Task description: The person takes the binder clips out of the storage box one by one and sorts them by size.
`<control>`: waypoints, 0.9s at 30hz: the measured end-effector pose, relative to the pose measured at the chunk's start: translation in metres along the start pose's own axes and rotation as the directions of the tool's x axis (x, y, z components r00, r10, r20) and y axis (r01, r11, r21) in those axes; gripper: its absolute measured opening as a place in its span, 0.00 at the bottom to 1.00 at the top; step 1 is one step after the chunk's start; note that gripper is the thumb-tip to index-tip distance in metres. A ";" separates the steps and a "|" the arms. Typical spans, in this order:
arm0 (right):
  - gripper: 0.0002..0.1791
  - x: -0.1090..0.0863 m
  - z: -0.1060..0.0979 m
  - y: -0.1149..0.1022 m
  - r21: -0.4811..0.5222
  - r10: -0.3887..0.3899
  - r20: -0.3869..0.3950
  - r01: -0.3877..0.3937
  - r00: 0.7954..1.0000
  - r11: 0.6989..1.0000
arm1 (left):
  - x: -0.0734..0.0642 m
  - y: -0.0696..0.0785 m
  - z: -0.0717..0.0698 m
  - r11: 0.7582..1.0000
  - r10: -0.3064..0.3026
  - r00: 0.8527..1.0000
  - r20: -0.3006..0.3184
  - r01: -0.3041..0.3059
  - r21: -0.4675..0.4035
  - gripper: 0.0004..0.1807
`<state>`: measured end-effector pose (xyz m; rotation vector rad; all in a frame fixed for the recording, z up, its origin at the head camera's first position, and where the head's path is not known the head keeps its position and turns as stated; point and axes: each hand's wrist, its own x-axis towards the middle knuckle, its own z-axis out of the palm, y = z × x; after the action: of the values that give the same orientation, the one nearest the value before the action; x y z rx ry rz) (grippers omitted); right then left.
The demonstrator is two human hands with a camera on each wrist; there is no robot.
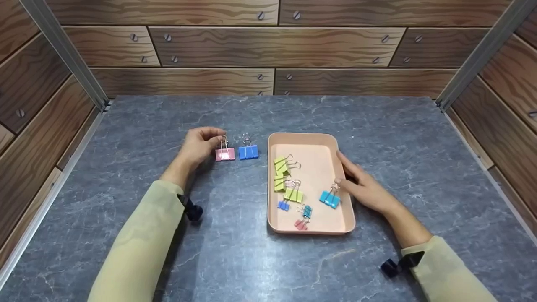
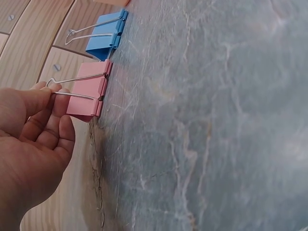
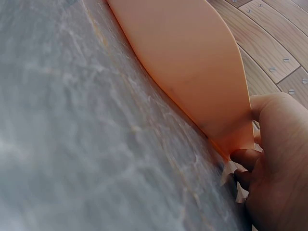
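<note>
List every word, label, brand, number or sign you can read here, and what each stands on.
None: no readable text, number or sign shows in any view.
The visible faces of the large pink binder clip and the blue binder clip beside it show no lettering.
The peach tray shows none either.
The small binder clips inside it appear too small to tell whether they bear any marking.

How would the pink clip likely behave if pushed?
The pink clip would probably tip rather than roll, standing on its narrow spine. It looks stiff, with crisp edges. The wire handle, pinched by the left hand, might pivot.
</note>
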<state>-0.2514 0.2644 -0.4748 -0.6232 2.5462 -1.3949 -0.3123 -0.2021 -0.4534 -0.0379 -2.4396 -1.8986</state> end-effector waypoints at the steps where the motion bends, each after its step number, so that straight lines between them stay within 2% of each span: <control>1: 0.42 0.000 0.000 0.000 -0.001 0.001 0.002 -0.001 1.000 1.000 | 0.000 0.000 0.000 1.000 -0.005 1.000 -0.001 0.005 0.002 0.12; 8: 0.42 0.000 0.000 -0.001 0.009 0.009 0.006 -0.009 1.000 1.000 | 0.000 0.000 -0.001 0.999 -0.030 1.000 0.010 0.030 0.031 0.13; 17: 0.42 0.000 0.001 0.001 0.026 0.001 0.016 -0.002 1.000 1.000 | -0.002 0.000 -0.005 0.999 -0.044 0.999 0.024 0.044 0.003 0.16; 22: 0.42 0.000 0.001 0.001 0.015 0.005 0.009 -0.005 1.000 1.000 | -0.004 0.008 -0.013 1.000 -0.022 0.999 0.027 0.021 0.009 0.16; 27: 0.42 0.000 0.000 0.000 0.008 0.005 0.009 -0.005 1.000 1.000 | -0.007 0.027 -0.026 0.999 0.026 0.998 0.052 -0.028 0.028 0.17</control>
<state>-0.2514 0.2646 -0.4743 -0.6201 2.5321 -1.3965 -0.3031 -0.2202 -0.4213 -0.1198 -2.4852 -1.8743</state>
